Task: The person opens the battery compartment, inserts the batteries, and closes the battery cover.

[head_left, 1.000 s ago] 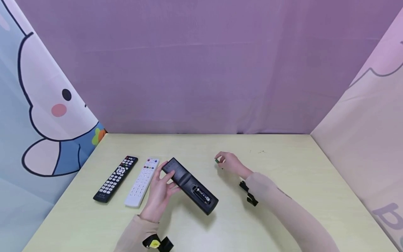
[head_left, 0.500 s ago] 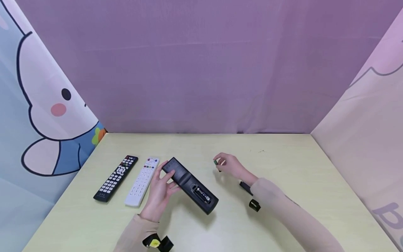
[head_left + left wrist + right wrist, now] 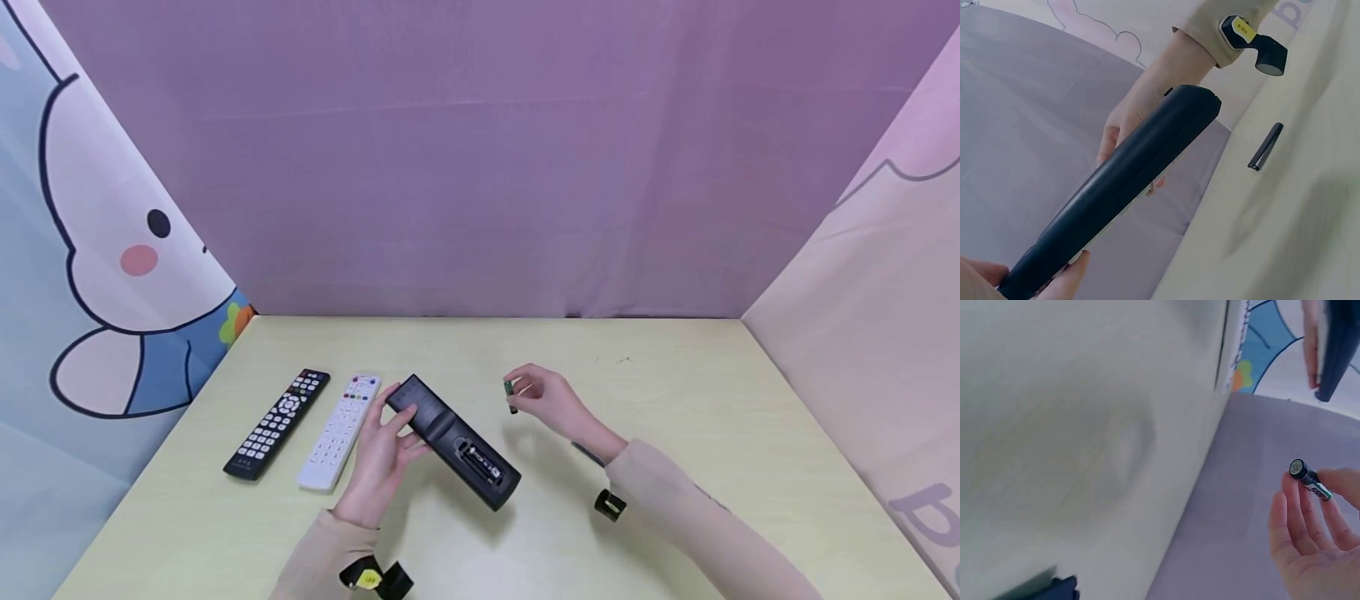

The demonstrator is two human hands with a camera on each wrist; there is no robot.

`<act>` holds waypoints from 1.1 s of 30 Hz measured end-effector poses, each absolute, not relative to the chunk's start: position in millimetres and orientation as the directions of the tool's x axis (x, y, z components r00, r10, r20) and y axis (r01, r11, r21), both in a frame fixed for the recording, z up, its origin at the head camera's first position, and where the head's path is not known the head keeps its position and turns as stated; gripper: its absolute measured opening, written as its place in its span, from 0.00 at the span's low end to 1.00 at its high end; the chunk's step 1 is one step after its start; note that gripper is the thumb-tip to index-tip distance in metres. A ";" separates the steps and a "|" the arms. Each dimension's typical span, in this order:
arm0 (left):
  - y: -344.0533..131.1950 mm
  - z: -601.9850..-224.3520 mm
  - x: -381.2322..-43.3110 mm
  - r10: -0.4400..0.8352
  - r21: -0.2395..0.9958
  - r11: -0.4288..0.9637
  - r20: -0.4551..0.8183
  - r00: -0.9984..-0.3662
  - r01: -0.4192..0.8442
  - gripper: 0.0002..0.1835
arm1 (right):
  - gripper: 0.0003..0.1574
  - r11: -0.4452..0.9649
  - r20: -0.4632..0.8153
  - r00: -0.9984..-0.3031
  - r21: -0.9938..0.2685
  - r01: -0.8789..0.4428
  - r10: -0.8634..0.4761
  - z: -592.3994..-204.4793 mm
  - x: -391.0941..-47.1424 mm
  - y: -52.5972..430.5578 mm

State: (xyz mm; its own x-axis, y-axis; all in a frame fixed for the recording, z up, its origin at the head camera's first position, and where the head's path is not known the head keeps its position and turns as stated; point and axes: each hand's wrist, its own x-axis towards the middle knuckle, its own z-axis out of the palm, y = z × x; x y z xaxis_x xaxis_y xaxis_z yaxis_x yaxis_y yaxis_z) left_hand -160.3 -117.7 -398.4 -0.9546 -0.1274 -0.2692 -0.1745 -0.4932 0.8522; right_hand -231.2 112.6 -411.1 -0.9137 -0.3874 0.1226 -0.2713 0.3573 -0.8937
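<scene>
My left hand (image 3: 378,462) grips the upper end of a black remote control (image 3: 431,417), held tilted above the table with its back facing up. Its battery compartment (image 3: 480,462) is uncovered, showing a dark slot and shiny parts inside. To the right of the remote, my right hand (image 3: 547,400) pinches a small green-and-black battery (image 3: 511,396) between thumb and fingers. The right wrist view shows the battery (image 3: 1310,480) at the fingertips, one flat end exposed. A slim black battery cover (image 3: 1266,147) lies on the table below the right forearm, partly hidden by the sleeve in the head view.
A black remote (image 3: 277,425) with white buttons and a white remote (image 3: 341,433) lie side by side on the left of the pale table (image 3: 675,375). A purple cloth (image 3: 480,167) hangs behind. Small black cameras (image 3: 610,504) are strapped at both wrists.
My right hand has drawn slightly nearer to me, and the battery has turned to stand more upright and show more of its length. The left hand and its remote keep their place.
</scene>
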 end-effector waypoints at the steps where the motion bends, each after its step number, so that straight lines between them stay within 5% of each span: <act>1: -117.7 -398.4 -160.1 -0.126 0.853 -0.494 -0.266 -0.956 -0.172 0.27 | 0.18 0.340 0.125 -0.915 -0.902 -0.266 -0.384 -409.5 -228.9 112.1; 15: -116.7 -400.7 -160.9 -0.132 0.855 -0.493 -0.258 -0.957 -0.163 0.25 | 0.18 0.170 0.124 -0.902 -0.963 -0.210 -0.414 -397.3 -200.4 105.4; 33: -114.1 -398.8 -162.1 -0.140 0.853 -0.496 -0.263 -0.954 -0.163 0.27 | 0.18 0.150 0.133 -0.883 -0.964 -0.221 -0.449 -398.3 -176.2 95.6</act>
